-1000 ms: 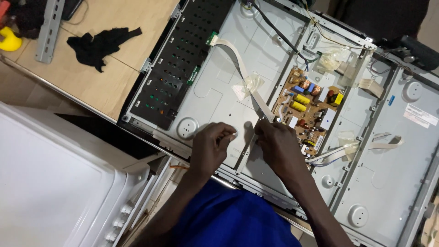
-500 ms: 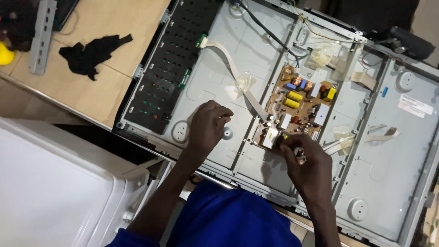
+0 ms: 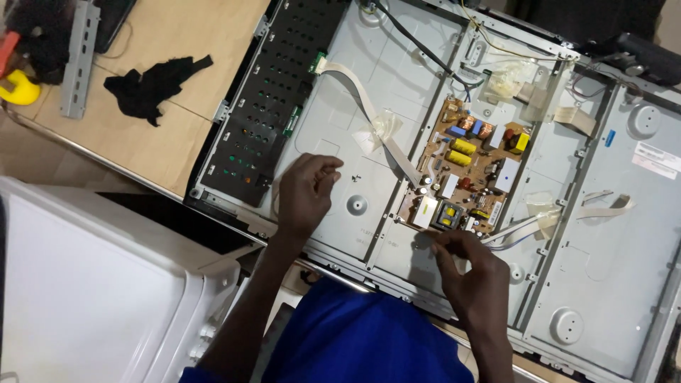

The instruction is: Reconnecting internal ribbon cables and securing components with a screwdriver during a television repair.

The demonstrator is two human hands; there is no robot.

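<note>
A flat-screen set lies face down with its back off, showing a grey metal chassis. A brown circuit board with yellow and blue parts sits in the middle. My left hand rests on the bare metal left of the board, fingers curled, with nothing visible in it. My right hand is at the board's lower edge, fingertips pinched together against it. Whether they hold anything is hidden. A white flat ribbon cable runs from the upper left down to the board.
A black perforated panel covers the chassis's left end. On the wooden table lie a black cloth, a grey metal bracket and a yellow object. A white appliance stands at lower left.
My right hand has moved from the ribbon cable's end down to the board's lower edge. My left hand shifted slightly left on the chassis. The view has drifted.
</note>
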